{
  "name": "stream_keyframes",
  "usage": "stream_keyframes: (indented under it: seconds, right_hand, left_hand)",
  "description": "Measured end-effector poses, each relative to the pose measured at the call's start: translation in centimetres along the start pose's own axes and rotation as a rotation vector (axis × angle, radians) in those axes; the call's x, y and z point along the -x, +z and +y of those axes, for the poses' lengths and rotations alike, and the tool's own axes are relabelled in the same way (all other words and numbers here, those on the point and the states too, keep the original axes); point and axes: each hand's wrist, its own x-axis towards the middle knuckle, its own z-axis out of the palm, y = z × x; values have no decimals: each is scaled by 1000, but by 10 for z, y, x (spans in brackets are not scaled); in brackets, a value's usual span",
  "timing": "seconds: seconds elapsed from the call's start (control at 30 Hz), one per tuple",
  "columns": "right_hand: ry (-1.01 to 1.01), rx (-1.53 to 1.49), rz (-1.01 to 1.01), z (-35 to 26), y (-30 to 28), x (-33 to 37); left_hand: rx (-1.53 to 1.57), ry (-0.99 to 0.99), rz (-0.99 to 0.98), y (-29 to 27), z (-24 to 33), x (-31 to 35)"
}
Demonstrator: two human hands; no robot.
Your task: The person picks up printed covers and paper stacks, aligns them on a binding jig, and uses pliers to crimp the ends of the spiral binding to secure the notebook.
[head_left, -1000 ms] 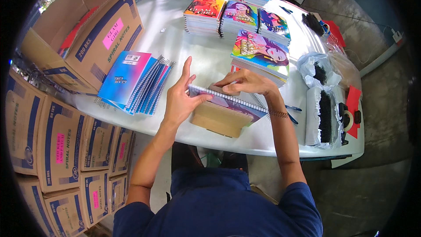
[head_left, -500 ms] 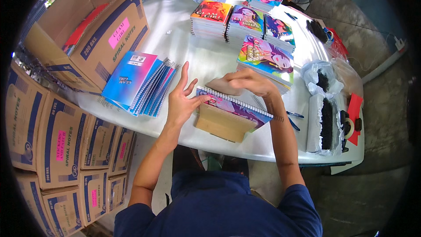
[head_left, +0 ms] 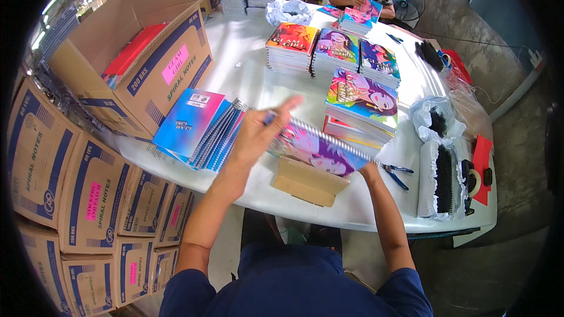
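A spiral notebook [head_left: 320, 151] with a pink and purple cover is tilted between my hands, its wire coil along the upper edge. My left hand [head_left: 257, 135] grips its left end, blurred, one finger stretched out. At the right end, my right hand [head_left: 369, 170] closes on the corner; most of its fingers are hidden. Just below the notebook is a brown cardboard piece [head_left: 311, 185] near the table's front edge. Pliers with dark blue handles [head_left: 399, 176] lie beside my right hand. Fanned blue and pink notebooks [head_left: 191, 123] lie left of my left hand.
Stacked notebooks [head_left: 361, 97] stand ahead on the white table [head_left: 247, 79]. An open carton [head_left: 161, 82] is at left, above piled cartons [head_left: 94, 199]. To the right lie a box of black coils [head_left: 440, 176] and a tape roll [head_left: 472, 182]. Across the table, a person handles notebooks.
My right hand has moved from above the coil down to the notebook's right end. My left hand has shifted up around its left end. The notebook has lifted off the cardboard piece. The view has tilted up.
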Motion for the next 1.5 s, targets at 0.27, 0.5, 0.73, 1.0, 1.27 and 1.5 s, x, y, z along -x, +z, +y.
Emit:
stream_keyframes:
  seconds: [0.27, 0.5, 0.73, 1.0, 1.27, 1.5]
  right_hand:
    - [459, 946, 279, 46, -93, 130]
    - [335, 943, 332, 67, -86, 175]
    - [75, 1069, 646, 46, -71, 163]
    - [-182, 778, 291, -87, 39, 110]
    - [-262, 806, 227, -92, 27, 98]
    - [-224, 564, 31, -96, 23, 82]
  left_hand:
    - [-464, 276, -214, 15, 59, 52]
    - [-922, 303, -61, 74, -28, 85]
    - [-1127, 361, -90, 82, -36, 76]
    - [-1161, 308, -83, 85, -34, 79]
    - [-1061, 298, -60, 83, -32, 79]
    - [-1061, 306, -96, 76, -30, 80]
